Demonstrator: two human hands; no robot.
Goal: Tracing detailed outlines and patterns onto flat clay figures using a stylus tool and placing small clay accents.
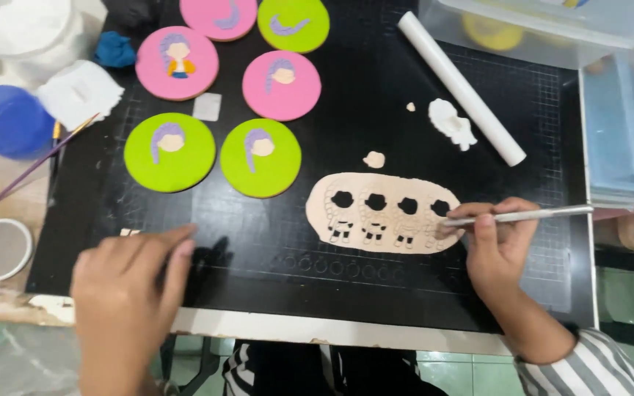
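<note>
A thin silver metal tool (522, 215) is gripped by the right hand (497, 246) fingers, its tip on the rolled-out beige fondant sheet (383, 214) just left of them. The left hand (130, 286) is rested flat, holding nothing, on the black cutting mat (273, 249).

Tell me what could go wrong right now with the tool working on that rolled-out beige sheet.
1. The right hand presses the thin metal tool at the edge of the beige fondant sheet, beside four cut-out holes; the narrow strips between them could tear.
2. The left hand rests on the black cutting mat, not on the sheet, so the sheet may slide or stretch.
3. The white rolling pin lies loose nearby and could roll.
</note>
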